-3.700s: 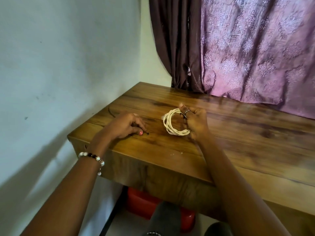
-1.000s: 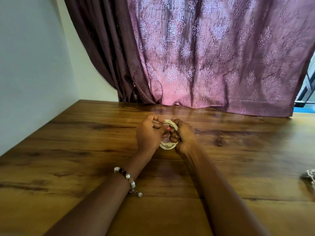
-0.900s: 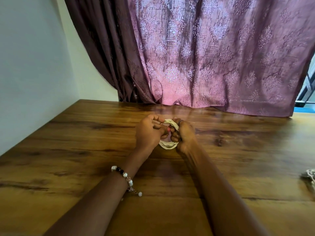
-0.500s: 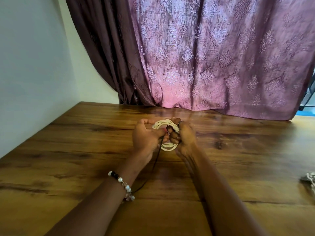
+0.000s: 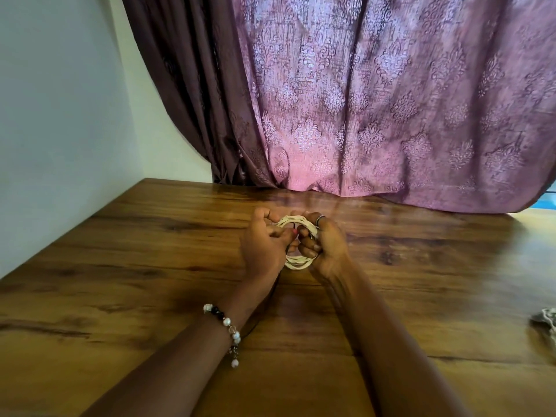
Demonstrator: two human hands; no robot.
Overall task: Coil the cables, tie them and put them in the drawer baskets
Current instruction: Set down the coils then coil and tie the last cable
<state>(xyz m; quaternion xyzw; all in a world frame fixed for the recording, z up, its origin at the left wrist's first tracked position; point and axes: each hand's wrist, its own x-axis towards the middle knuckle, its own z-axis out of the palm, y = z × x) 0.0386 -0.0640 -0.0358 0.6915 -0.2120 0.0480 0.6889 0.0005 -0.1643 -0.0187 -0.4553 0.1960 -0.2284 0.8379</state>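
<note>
Both hands meet at mid-surface (image 5: 126,266). The left hand (image 5: 263,251) and the right hand (image 5: 326,251) have their fingers curled round the cream coiled cable (image 5: 296,261); each grip is pressed onto the coil, which sits between them, its top arc showing above the knuckles and its bottom arc below. A thin dark tie (image 5: 288,245) crosses the coil at the left grip and runs down under the left wrist toward the near edge. The left thumb lies over the top of the coil. The right hand carries a ring (image 5: 320,219); the left wrist carries a beaded bracelet (image 5: 224,323).

Open room: the wood lies bare to the left of the grip as far as the wall (image 5: 60,115), and beyond the grip as far as the curtain (image 5: 376,100), whose hem touches the far edge. To the right of the grip the wood is bare until a second pale cable bundle (image 5: 547,322), cut off by the frame border, well apart from the hands.

Compared with 0.5 s ago: both grips hold the same coil at the same spot; the dark tie was already hanging from the left grip. At 1.0 s ago no tie was visible below the hands.
</note>
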